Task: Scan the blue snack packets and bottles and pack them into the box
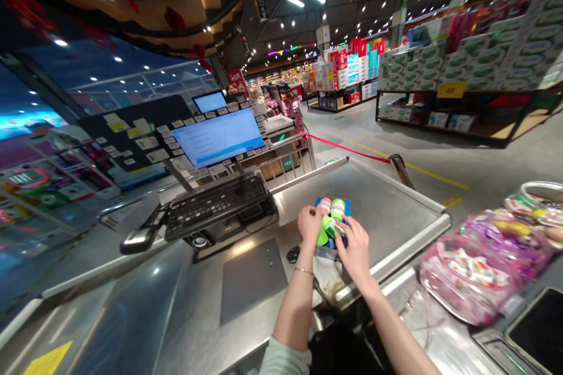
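Observation:
Both of my hands hold a small multipack of bottles [333, 214] above the steel checkout counter [396, 211]. The pack has a blue card backing, green wrapping and two round caps, one pink and one green. My left hand [310, 225] grips its left side, fingers curled round it. My right hand [354, 246] closes on its right and lower side. A thin bracelet [304, 271] sits on my left wrist.
A black keyboard [219, 202] and a lit till screen [217, 137] stand to the left, with a flat scanner plate [253, 278] in front. Bagged sweets in pink wrap [477, 269] lie on the right. Stacked shelves [461, 64] and a red barrier tape [347, 149] stand beyond.

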The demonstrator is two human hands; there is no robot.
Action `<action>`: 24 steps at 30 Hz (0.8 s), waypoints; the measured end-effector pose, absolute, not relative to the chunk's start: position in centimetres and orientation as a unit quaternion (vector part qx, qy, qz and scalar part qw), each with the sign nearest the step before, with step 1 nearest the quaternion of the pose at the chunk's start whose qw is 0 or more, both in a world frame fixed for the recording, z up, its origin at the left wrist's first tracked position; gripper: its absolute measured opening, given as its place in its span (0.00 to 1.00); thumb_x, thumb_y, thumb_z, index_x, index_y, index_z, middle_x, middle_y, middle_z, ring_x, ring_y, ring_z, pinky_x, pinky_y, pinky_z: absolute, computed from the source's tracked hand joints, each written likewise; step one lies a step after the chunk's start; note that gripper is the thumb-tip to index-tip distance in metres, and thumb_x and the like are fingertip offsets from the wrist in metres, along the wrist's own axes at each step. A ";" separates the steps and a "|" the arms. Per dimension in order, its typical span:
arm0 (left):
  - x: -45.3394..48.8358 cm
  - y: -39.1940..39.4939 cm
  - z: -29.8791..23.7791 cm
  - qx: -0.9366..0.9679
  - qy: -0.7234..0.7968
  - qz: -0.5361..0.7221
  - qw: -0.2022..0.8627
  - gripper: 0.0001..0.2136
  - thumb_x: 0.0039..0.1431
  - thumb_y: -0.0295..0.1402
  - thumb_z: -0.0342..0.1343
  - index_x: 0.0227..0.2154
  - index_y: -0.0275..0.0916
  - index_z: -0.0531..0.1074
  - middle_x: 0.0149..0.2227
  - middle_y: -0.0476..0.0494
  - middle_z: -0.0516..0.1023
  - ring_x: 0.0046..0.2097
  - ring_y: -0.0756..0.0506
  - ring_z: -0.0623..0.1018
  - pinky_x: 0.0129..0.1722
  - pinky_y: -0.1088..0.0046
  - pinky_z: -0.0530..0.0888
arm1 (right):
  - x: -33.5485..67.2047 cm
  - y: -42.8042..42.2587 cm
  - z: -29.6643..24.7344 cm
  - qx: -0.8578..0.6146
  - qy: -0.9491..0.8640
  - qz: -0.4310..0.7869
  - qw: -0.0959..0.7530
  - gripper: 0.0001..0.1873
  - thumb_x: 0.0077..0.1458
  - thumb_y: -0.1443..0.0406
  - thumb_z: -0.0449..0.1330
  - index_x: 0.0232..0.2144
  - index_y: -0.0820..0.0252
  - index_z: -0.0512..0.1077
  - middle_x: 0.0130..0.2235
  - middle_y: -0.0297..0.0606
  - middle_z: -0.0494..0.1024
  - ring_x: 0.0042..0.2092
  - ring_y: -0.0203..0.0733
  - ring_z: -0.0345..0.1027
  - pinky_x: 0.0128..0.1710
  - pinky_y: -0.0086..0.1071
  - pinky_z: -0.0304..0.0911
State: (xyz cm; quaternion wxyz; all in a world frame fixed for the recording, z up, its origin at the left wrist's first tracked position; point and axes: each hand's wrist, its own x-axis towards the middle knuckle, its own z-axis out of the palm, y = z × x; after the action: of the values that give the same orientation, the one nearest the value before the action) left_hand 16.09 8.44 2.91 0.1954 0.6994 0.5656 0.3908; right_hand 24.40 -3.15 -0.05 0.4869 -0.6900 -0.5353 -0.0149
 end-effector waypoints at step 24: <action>9.6 0.6 -2.6 0.672 0.502 0.496 0.223 0.31 0.55 0.39 0.58 0.60 0.44 0.54 0.59 0.37 0.63 0.58 0.41 0.67 0.56 0.59 0.65 | 17.6 -4.0 -4.1 -0.671 -0.604 0.286 0.321 0.12 0.54 0.69 0.55 0.40 0.63 0.75 0.39 0.47 0.80 0.43 0.48 0.73 0.43 0.33 0.62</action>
State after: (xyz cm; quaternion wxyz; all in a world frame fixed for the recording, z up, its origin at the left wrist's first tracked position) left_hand 9.62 0.58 -2.57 0.2230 0.6724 0.5020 0.4962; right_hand 17.59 -3.97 -4.12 0.3212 -0.6708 -0.6041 0.2861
